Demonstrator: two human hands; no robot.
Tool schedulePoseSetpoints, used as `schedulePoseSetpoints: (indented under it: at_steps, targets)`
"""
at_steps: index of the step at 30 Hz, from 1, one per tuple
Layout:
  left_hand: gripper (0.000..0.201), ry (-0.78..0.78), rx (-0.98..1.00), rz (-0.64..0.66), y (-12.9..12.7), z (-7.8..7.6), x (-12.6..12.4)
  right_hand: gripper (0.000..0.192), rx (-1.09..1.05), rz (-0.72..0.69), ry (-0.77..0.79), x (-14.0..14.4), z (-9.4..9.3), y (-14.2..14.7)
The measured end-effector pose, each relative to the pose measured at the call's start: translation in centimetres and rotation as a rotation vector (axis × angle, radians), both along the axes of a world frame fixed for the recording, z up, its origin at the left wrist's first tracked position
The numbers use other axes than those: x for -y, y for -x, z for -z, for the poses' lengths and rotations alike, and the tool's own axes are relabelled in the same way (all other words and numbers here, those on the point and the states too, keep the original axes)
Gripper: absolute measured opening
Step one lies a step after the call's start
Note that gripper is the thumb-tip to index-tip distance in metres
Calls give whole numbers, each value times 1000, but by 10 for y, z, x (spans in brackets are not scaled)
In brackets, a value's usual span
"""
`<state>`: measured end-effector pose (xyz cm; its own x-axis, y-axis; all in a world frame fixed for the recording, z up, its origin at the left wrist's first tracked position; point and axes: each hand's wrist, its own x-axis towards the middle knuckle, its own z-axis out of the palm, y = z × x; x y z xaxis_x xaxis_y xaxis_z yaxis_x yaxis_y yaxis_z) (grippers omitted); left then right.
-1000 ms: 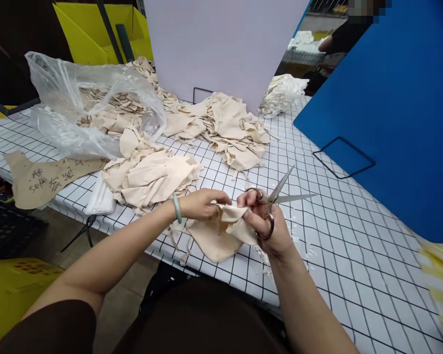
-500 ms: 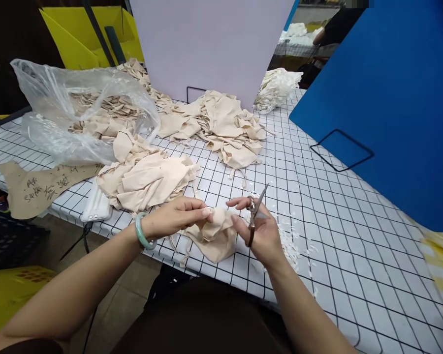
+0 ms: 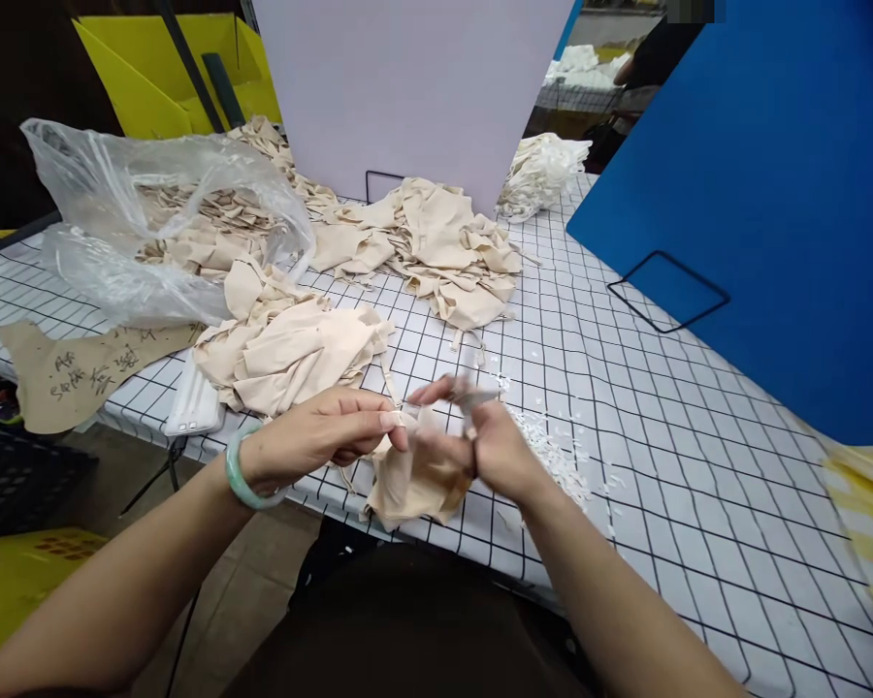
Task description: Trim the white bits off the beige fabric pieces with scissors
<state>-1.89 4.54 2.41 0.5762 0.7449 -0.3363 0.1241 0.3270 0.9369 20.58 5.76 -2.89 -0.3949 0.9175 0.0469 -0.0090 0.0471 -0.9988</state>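
My left hand (image 3: 349, 427), with a green bangle (image 3: 243, 475) on the wrist, pinches the edge of a beige fabric piece (image 3: 422, 485). The rest of that piece droops over the table's near edge. Close by on the right, my right hand (image 3: 491, 441) is smeared by motion. Scissors (image 3: 474, 399) are in it, blurred too, and its fingers reach toward the pinched cloth. Just beyond lies a heap of beige fabric pieces (image 3: 298, 354). Small white scraps (image 3: 553, 456) are scattered to the right of my right hand.
A clear plastic bag (image 3: 94, 233) of beige pieces lies at left. Another beige pile (image 3: 451, 252) sits before a pale upright panel (image 3: 414, 87). A blue panel (image 3: 763, 194) stands at right. A marked brown pattern piece (image 3: 80, 378) and a white power bank (image 3: 193, 407) lie near the left edge.
My right hand has moved left toward the pinched cloth, turning with the scissors. My left hand has shifted slightly left, still pinching the fabric piece, which has swung around.
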Motion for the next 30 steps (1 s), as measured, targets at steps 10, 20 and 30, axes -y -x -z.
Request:
schedulePoseSetpoints:
  at_steps: [10, 20, 30]
  targets:
    - [34, -27, -61, 52, 2, 1, 4, 33, 57, 266, 146, -22, 4, 5]
    - [30, -105, 57, -23, -16, 1, 10, 24, -71, 46, 270, 21, 20, 21]
    - [40, -58, -29, 88, -20, 8, 26, 18, -191, -164, 264, -33, -15, -11]
